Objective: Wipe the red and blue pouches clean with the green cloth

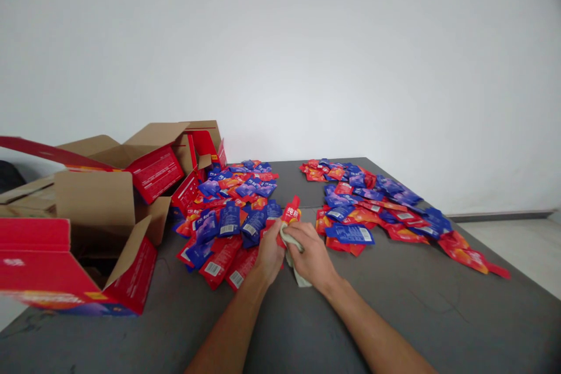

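A red pouch [292, 209] with white lettering stands up between my two hands, over the middle of the table. My left hand [269, 250] is closed around its lower part. In my right hand [312, 254] a pale grey-green cloth [300, 278] is gripped against the pouch, its loose end hanging down to the tabletop. Just left of my left hand lies a heap of blue and red pouches [229, 221], some with barcodes showing. The pouch's lower half is hidden by my fingers and the cloth.
Several open red cardboard boxes [131, 289] stand along the left side, flaps spread. More red and blue pouches [350, 234] lie in a spread pile on the right of the dark grey table [394, 310], trailing to its right edge. A white wall [280, 58] rises behind.
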A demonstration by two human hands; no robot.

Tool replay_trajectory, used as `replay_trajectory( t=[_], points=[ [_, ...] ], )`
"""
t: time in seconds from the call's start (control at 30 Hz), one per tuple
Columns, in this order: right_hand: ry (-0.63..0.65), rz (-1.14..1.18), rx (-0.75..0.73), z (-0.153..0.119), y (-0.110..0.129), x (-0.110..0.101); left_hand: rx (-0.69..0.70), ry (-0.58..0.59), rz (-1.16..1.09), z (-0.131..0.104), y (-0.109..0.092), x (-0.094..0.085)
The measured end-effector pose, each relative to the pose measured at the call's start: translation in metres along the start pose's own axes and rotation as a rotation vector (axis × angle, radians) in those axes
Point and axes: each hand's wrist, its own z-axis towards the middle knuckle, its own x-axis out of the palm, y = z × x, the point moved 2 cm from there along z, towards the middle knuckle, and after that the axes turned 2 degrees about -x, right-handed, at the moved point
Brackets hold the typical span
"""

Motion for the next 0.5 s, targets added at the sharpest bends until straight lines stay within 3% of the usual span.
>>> replay_trajectory(
  t=[0.17,0.27,0.37,0.5],
  points=[
    [-0.198,-0.110,0.106,0.003,-0.015,-0.015,-0.081,0.109,0.021,-0.001,0.005,0.000],
    [-0.247,-0.153,0.137,0.003,-0.021,-0.020,-0.086,0.161,0.069,-0.002,0.006,0.003],
    [-0.205,-0.146,0.112,0.001,-0.019,-0.015,-0.070,0.161,0.072,-0.002,0.002,0.004],
    [-0.022,-0.110,0.027,-0.002,-0.006,-0.002,-0.060,0.071,0.045,0.000,-0.003,0.000]
  ],
)
